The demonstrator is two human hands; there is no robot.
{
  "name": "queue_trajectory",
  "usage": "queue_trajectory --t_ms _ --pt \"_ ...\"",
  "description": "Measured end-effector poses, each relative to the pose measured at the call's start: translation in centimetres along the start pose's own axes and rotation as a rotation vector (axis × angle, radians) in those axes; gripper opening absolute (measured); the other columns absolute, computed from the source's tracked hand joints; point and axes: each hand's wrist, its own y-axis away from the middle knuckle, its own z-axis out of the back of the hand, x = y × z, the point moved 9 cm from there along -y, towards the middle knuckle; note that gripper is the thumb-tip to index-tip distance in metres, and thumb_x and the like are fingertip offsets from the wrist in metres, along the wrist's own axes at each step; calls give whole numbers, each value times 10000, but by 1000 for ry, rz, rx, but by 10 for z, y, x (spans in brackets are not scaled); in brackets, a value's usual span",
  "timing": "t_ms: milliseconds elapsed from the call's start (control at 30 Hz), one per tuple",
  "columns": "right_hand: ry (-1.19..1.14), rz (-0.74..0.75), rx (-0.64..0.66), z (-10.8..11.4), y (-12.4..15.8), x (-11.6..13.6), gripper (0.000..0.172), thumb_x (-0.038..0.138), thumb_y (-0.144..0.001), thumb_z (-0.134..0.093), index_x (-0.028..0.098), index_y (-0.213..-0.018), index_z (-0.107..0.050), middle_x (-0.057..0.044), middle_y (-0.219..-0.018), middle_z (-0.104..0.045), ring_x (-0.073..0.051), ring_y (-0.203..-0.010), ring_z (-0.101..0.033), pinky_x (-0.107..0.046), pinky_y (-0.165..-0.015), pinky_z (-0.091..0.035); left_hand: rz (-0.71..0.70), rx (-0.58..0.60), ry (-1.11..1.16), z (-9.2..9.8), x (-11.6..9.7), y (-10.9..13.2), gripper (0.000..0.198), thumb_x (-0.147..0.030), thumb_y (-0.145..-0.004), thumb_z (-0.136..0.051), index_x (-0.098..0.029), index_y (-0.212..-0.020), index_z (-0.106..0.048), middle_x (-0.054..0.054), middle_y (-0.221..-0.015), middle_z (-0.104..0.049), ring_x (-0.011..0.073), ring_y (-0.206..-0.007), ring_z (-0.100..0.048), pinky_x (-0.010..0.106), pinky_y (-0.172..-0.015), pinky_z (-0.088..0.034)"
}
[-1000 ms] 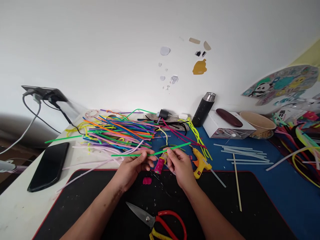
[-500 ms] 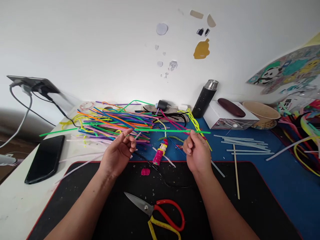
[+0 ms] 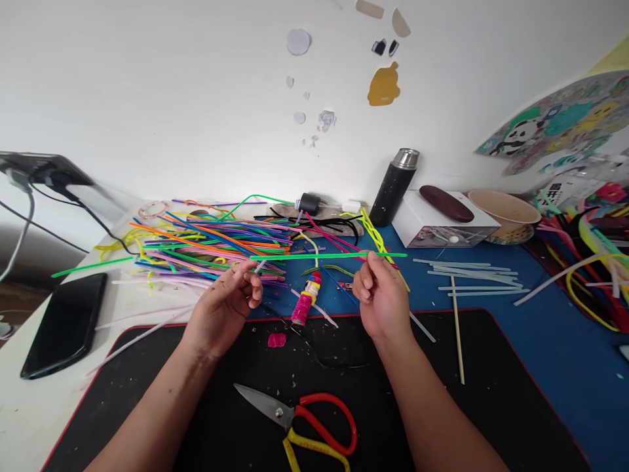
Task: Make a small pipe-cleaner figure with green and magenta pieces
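A straight green pipe cleaner (image 3: 324,256) is held level above the table between both hands. My right hand (image 3: 382,298) pinches it near its right end. My left hand (image 3: 227,305) has its fingers curled and its fingertips pinched at the left end. Below and between the hands a small pink and yellow pipe-cleaner figure (image 3: 304,303) lies on the edge of the black mat (image 3: 491,393). A small pink piece (image 3: 276,339) lies on the mat beside it.
Red and yellow scissors (image 3: 314,423) lie near me on the mat. A pile of coloured pipe cleaners (image 3: 206,246) sits behind my left hand, a black phone (image 3: 63,324) at far left. A black flask (image 3: 393,187), white box (image 3: 442,228), bowl (image 3: 504,208), glue sticks (image 3: 472,275) and wooden stick (image 3: 457,328) are at right.
My hands moved apart and up off the pink figure, carrying the green pipe cleaner. A second ago they were close together over the figure; it now lies alone on the mat.
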Motion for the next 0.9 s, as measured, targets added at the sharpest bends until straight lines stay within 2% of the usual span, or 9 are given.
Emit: queue_trajectory --t_ms 200,367,433,633,900 --pt "18 -22 16 -3 1 -6 511 429 -823 -881 200 -610 -477 74 -518 -448 -57 -417 -379 -213 -398 -260 32 24 -108 -6 9 4 388 -297 -723 -964 -161 -1066 -847 54 -799 -735 140 -654 -638 205 -552 -518" --pt "74 -74 58 -13 13 -25 469 499 -824 -880 202 -678 -548 79 -519 -454 -61 -424 -365 -210 -402 -250 89 121 -223 -20 21 11 274 -316 -717 -979 -125 -871 -858 102 -852 -773 137 -666 -641 208 -566 -508" --pt "120 -76 88 -19 19 -33 450 535 -839 -860 197 -713 -591 80 -510 -459 -62 -419 -364 -210 -402 -241 109 141 -189 -23 25 14 273 -315 -715 -981 -120 -864 -859 108 -862 -782 136 -676 -642 208 -569 -504" --pt "306 -28 206 -30 33 -48 421 565 -923 -772 196 -764 -646 77 -488 -470 -80 -422 -385 -231 -425 -288 87 68 -5 -19 24 13 307 -304 -678 -1006 -158 -909 -865 79 -844 -794 126 -666 -625 214 -577 -503" --pt "439 -16 300 -43 43 -48 457 592 -925 -737 206 -710 -619 57 -494 -501 -95 -424 -420 -242 -444 -329 16 -7 -100 -13 21 12 412 -447 -699 -987 -136 -936 -856 64 -753 -752 135 -653 -632 222 -593 -511"
